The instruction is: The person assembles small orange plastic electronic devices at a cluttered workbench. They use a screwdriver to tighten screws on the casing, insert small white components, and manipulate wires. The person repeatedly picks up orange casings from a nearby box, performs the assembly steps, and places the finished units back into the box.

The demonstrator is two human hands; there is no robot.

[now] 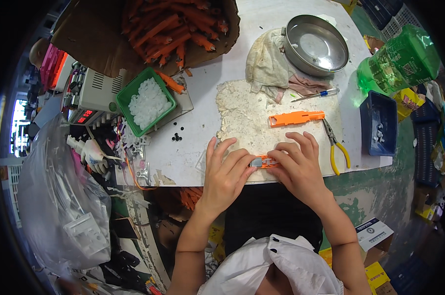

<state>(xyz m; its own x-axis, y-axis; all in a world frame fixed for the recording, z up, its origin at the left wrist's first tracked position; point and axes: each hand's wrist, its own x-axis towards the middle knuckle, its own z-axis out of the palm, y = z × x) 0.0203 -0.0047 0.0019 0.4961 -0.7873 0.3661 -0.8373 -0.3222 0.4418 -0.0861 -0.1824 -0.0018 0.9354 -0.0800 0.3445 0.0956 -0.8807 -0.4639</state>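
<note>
Near the table's front edge, a small orange plastic housing with a grey part (263, 162) is held between my two hands. My left hand (226, 172) pinches its grey end between thumb and fingers. My right hand (297, 164) grips the orange end, with its fingers partly covering the piece. Just beyond lies a long orange plastic shell (296, 118) on the worn mat (237, 110). Yellow-handled pliers (336, 147) lie to the right of my right hand. A screwdriver (318, 94) with a clear blue handle rests farther back.
A cardboard box of orange parts (176, 29) and a green tray of white pieces (145, 102) stand left. Black bits (177, 137) lie nearby. At right are a steel bowl (316, 45), cloth (267, 64), blue bin (378, 123) and green bottle (399, 59).
</note>
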